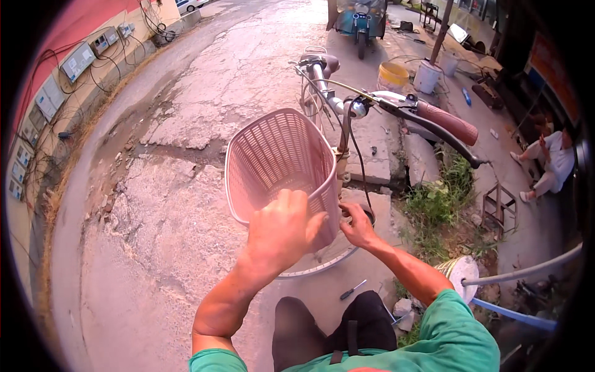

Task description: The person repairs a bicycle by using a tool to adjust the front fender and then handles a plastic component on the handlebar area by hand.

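Observation:
A pink plastic basket [260,161] sits at the front of a bicycle with a silver handlebar [334,102] and a pinkish grip [449,121]. My left hand [279,229] grips the near rim of the basket, its fingers curled over the edge. My right hand [356,226] is at the basket's right side, beside the fork, fingers bent; what they hold is too small to make out. Part of the wheel [310,268] shows below the basket. A screwdriver [353,289] lies on the concrete near my knees.
A seated person [553,158] is at the right, near a metal frame [498,208]. Weeds [440,201] and a striped post base [462,273] border my right. A yellow bucket [392,76] and blue three-wheeler [361,25] stand ahead. A wall with meter boxes [77,62] runs along the left.

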Available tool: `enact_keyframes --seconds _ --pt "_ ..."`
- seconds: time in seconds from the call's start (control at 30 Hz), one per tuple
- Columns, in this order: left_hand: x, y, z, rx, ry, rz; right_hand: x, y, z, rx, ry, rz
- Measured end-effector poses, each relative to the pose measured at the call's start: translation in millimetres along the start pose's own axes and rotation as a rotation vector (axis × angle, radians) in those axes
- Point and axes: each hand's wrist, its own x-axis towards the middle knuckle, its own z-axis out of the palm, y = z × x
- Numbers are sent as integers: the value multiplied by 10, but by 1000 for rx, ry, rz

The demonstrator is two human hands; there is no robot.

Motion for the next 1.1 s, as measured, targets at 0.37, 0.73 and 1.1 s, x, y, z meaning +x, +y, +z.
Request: enact_keyframes --seconds 0.37,0.73,1.1 --pt "155 402 -234 -138 -230 -237 -575 -2219 -1969 144 -326 106" --pt "244 452 -448 -163 -326 -258 994 -3379 -3393 -36 164 34" --pt "250 215 -452 -708 -485 -144 1615 -2731 -3338 -555 -64 596"
